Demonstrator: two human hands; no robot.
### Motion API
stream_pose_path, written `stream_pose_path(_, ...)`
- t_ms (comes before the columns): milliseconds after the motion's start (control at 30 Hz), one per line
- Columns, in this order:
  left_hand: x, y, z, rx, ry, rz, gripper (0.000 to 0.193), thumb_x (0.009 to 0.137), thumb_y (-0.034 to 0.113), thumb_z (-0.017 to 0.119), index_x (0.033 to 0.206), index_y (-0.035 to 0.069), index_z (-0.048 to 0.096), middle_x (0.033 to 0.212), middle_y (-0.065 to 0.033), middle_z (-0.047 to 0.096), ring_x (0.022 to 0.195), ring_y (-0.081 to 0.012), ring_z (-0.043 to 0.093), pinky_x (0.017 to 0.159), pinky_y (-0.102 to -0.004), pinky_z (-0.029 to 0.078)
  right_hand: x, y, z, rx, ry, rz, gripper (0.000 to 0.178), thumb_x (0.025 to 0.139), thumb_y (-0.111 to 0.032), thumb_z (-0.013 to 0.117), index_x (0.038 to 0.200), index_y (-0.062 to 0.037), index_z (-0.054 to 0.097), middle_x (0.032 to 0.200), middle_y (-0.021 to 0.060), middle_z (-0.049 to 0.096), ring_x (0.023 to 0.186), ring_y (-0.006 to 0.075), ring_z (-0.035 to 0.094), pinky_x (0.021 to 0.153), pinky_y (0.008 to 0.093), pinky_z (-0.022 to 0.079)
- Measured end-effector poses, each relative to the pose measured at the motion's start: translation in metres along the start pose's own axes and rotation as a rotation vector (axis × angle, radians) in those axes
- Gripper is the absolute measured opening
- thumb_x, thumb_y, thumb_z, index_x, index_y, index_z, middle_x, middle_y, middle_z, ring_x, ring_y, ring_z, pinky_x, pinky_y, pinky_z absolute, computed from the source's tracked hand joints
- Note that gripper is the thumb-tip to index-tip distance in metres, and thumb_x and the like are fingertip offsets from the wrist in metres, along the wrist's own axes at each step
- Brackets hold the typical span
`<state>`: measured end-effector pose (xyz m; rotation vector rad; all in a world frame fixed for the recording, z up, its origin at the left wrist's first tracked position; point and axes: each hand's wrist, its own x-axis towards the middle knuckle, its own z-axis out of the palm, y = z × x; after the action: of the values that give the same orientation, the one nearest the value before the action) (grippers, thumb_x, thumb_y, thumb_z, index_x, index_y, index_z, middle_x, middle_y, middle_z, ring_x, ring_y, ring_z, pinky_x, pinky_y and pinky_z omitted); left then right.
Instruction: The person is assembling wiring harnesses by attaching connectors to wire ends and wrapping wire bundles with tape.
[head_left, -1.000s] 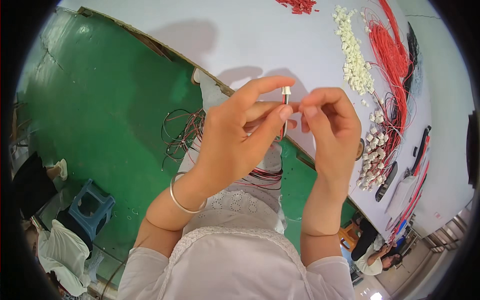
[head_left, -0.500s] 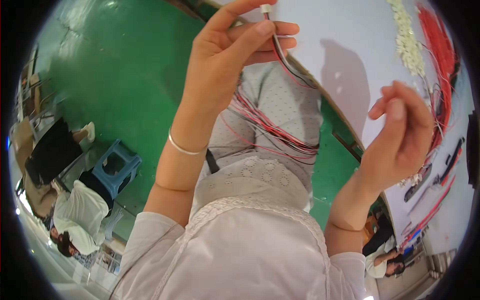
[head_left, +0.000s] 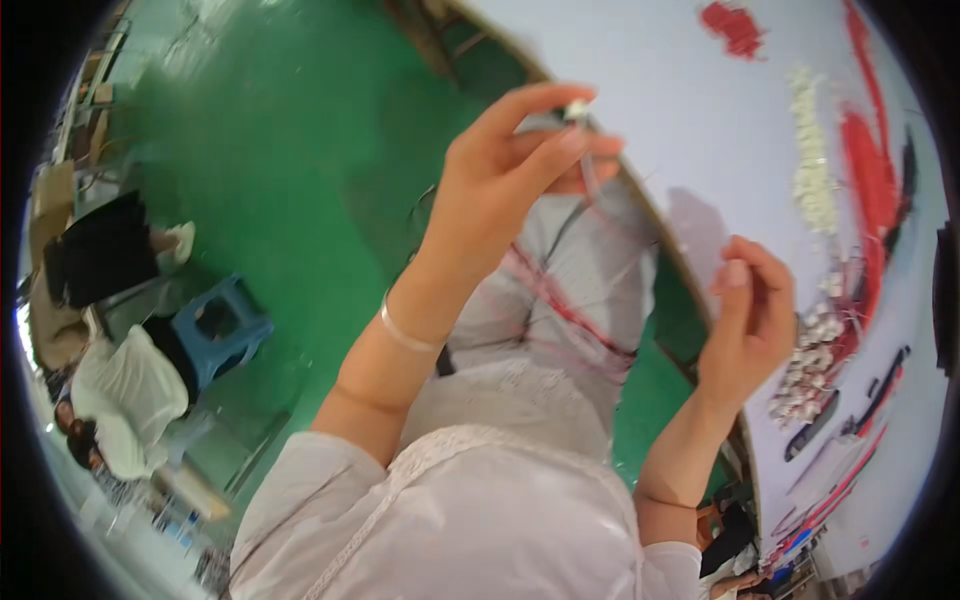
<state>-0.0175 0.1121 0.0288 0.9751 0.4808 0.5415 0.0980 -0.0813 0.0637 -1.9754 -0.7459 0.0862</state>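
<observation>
My left hand (head_left: 510, 175) pinches a small white wire connector (head_left: 576, 110) between thumb and fingers, just off the table edge. A few thin wires trail down from the connector, blurred. Over the table's near edge, my right hand (head_left: 745, 325) has thumb and fingertips pressed together. Whatever it may hold is too small or hidden to make out. Across my lap lies a bundle of red, black and white wires (head_left: 560, 300), smeared by motion.
On the white table (head_left: 640, 60) lie a row of white connectors (head_left: 815, 150), red wires (head_left: 870, 170), a small red pile (head_left: 732, 30), a cluster of connectors (head_left: 805, 375) and a dark object (head_left: 812, 425). A blue stool (head_left: 222, 328) and a person (head_left: 130, 390) are at left.
My left hand has moved right and nearer to me with the connector. My right hand has shifted left, its fingertips drawn together. The whole view has swung, showing more of the table.
</observation>
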Motion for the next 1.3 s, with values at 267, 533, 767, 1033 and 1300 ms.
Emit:
stream_pose_path(267,-0.002,0.009,0.014,-0.015,0.017,-0.086,0.036,0.097,0.006,0.058,0.131,-0.004,0.053,0.106,-0.018,0.071,0.099,-0.0217,0.069,0.083,-0.0307,0.058,0.114,-0.003,-0.018,-0.333,-0.209,-0.261,0.018,0.089,-0.002,0.065,0.107,-0.003,0.069,0.095,0.0073,0.068,0.078,0.0129,0.063,0.067,0.0249,0.05)
stream_pose_path(533,0.054,0.012,0.042,-0.018,-0.105,-0.05,0.033,0.098,0.002,0.056,0.13,-0.003,0.053,0.103,-0.0169,0.072,0.103,-0.0204,0.069,0.084,-0.0291,0.058,0.209,0.03,0.03,-0.409,-0.351,-0.338,0.013,0.085,-0.004,0.069,0.099,-0.0051,0.071,0.089,0.005,0.067,0.07,0.0134,0.061,0.061,0.0252,0.048)
stream_pose_path(767,0.077,0.01,0.042,0.118,-0.097,-0.013,0.033,0.096,0.001,0.057,0.129,-0.004,0.052,0.099,-0.0181,0.073,0.091,-0.0185,0.072,0.08,-0.0271,0.058,0.218,0.044,0.036,-0.446,-0.257,-0.358,0.013,0.085,-0.003,0.07,0.098,-0.0058,0.072,0.089,0.0037,0.067,0.07,0.0121,0.061,0.059,0.0245,0.047)
stream_pose_path(1033,0.079,0.005,0.043,0.204,-0.104,0.039,0.034,0.096,0.001,0.058,0.129,-0.005,0.051,0.099,-0.0189,0.073,0.089,-0.0179,0.073,0.077,-0.0251,0.058,0.225,0.056,0.036,-0.469,-0.336,-0.418,0.013,0.085,-0.002,0.069,0.096,-0.0065,0.073,0.091,0.0035,0.067,0.072,0.0115,0.061,0.061,0.0233,0.047)
stream_pose_path(1300,0.078,0.005,0.052,0.158,-0.073,-0.001,0.033,0.096,0.001,0.058,0.128,-0.004,0.052,0.099,-0.0177,0.073,0.086,-0.017,0.073,0.074,-0.0243,0.058,0.217,0.044,0.029,-0.021,-0.333,0.05,0.011,0.092,-0.008,0.066,0.102,-0.0036,0.069,0.091,0.0009,0.066,0.077,0.0074,0.06,0.062,0.0207,0.046)
